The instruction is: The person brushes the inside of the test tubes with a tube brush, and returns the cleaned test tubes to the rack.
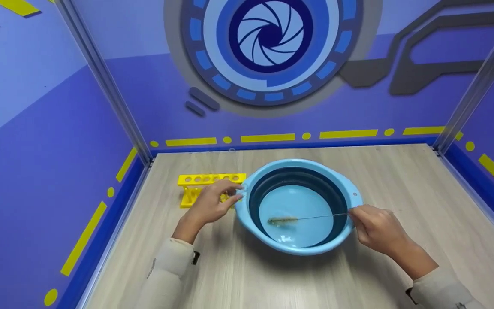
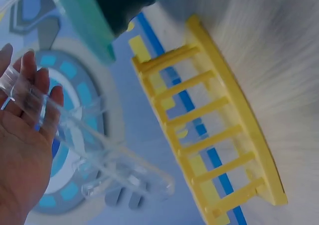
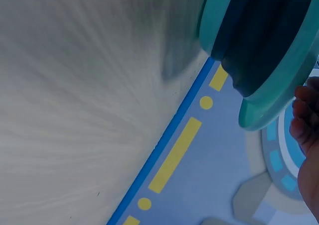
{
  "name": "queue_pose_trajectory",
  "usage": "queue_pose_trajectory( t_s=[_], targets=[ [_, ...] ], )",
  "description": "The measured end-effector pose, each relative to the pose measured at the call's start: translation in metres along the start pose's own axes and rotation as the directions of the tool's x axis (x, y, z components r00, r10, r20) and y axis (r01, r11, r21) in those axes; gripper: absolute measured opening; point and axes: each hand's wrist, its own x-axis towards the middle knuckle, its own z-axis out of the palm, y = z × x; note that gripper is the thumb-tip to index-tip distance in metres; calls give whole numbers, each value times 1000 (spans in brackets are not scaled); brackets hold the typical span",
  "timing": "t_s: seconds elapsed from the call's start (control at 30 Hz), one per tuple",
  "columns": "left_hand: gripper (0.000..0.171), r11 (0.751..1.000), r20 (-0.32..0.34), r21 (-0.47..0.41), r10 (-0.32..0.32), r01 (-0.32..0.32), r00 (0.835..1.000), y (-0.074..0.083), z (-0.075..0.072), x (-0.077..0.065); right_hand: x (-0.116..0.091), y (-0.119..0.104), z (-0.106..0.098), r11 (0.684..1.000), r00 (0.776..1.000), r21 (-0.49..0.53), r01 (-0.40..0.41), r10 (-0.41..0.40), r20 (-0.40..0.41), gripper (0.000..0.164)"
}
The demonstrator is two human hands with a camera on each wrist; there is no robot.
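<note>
My left hand [image 1: 212, 201] is at the left rim of a light blue basin [image 1: 298, 249]. Its thumb and fingers pinch a clear test tube [image 2: 75, 123], hard to make out in the head view but long and see-through in the left wrist view. Across the basin, my right hand [image 1: 380, 227] grips the thin wire handle of a test tube brush [image 1: 283, 220] by the right rim. The brush's tan bristles lie low inside the basin, where the bottom shines as if wet. In the right wrist view only the curled fingers [image 3: 301, 113] show, beside the rim.
Behind my left hand stands a yellow test tube rack [image 1: 187, 180], with faint clear tubes rising above it. The basin has a dark folding wall [image 3: 269, 31]. Blue printed panels [image 1: 144, 103] enclose the wooden table [image 1: 405, 184] at the back and both sides.
</note>
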Motion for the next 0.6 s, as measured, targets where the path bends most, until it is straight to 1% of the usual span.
queue_pose_trajectory(
  t_s=[0.1,0.23,0.3,0.4,0.47,0.5,0.57,0.6],
  targets=[
    [31,1000,-56,-9,-14,14,998,0,-6,2,1,-1,1,1000,1000,-15,-11,10,-14,17],
    [33,999,-98,-32,-41,38,994,-1,-10,1,2,-3,3,999,999,-19,-30,30,-11,20],
    [33,999,-123,-41,-36,31,992,-2,-12,1,2,-3,4,999,1000,-21,-30,30,1,19],
    [32,999,-180,-53,-4,-6,984,-4,-13,2,2,-4,4,1000,1000,-18,-17,18,12,19],
    [31,997,-229,-69,20,-36,973,-5,-14,4,2,-4,5,1000,1000,-14,-10,10,11,19],
    [30,996,-259,-75,30,-51,965,-6,-14,5,1,-4,5,1000,1000,-13,-8,8,9,20],
    [27,992,-334,-88,51,-85,941,-7,-14,7,0,-4,5,1000,1000,-11,-5,5,6,19],
    [25,990,-380,-95,60,-104,923,-8,-14,9,0,-3,5,1000,1000,-12,-6,6,6,19]
  ],
)
